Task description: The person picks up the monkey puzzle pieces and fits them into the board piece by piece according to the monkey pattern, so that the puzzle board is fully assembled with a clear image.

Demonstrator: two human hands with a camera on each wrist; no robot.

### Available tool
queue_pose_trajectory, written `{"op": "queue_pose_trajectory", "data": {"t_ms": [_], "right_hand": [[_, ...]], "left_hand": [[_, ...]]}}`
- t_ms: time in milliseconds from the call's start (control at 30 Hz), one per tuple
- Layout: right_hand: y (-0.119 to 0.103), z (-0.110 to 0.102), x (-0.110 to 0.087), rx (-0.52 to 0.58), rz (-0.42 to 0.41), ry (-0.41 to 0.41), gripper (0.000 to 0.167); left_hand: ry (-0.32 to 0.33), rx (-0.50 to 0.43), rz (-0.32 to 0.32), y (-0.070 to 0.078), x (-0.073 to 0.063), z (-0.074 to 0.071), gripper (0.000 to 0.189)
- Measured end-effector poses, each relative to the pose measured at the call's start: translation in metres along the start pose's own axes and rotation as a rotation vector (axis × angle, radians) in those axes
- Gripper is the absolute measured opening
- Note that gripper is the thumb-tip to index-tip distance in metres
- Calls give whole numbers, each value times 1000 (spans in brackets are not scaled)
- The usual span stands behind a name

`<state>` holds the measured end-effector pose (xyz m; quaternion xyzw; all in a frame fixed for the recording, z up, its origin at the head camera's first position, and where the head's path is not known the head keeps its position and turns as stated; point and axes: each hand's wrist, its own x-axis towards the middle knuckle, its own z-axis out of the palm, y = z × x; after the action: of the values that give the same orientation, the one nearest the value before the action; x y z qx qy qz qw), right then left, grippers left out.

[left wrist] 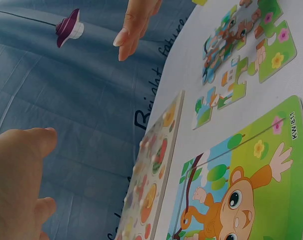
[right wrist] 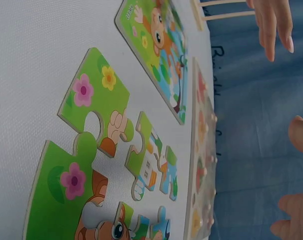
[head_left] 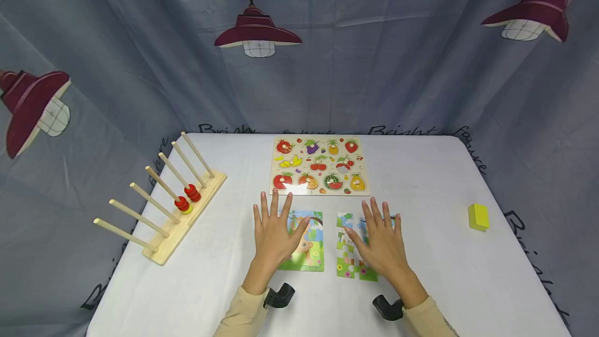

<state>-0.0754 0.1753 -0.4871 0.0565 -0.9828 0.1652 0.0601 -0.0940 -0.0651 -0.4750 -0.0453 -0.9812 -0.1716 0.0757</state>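
My left hand (head_left: 273,235) is spread flat over the monkey picture board (head_left: 312,259), fingers straight and holding nothing. In the left wrist view that board (left wrist: 261,200) shows a cartoon monkey, flowers and the print KW-811. With fingers spread, my right hand (head_left: 383,241) hovers over the loose jigsaw pieces (head_left: 345,268), holding nothing. Up close in the right wrist view, a green corner piece (right wrist: 99,90) with flowers lies beside another flowered green piece (right wrist: 56,185). Part of the jigsaw is hidden under the right hand in the head view.
A wooden fruit peg puzzle (head_left: 320,165) lies behind the hands. To the left stands a wooden peg rack (head_left: 182,222) with red rings (head_left: 192,193) and a yellow one. A yellow block (head_left: 478,217) sits at the right. A patterned grey-blue curtain (head_left: 327,82) surrounds the white table (head_left: 449,181).
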Motion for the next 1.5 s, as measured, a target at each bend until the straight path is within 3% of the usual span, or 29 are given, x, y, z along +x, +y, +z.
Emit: {"op": "queue_pose_trajectory", "data": {"t_ms": [600,867,1033,1233,1367,1500], "right_hand": [[2,0,2,-9,2,1,79],[6,4,7,121,59,30,68],[10,12,14,254,142,81,58],[10,23,21,447,260,23,43],[10,29,26,497,307,-11,41],[11,34,31,519,321,-26,40]], "left_hand": [[16,-19,-5,0,0,2,75],[18,-60,-40,-8,-6,6,81],[-24,-53,-91,-21,-15,15,99],[-70,-105,-149,-44,-37,30,125],[-111,-125,-147,-63,-50,40,134],[-136,-138,-96,-76,-60,47,136]]}}
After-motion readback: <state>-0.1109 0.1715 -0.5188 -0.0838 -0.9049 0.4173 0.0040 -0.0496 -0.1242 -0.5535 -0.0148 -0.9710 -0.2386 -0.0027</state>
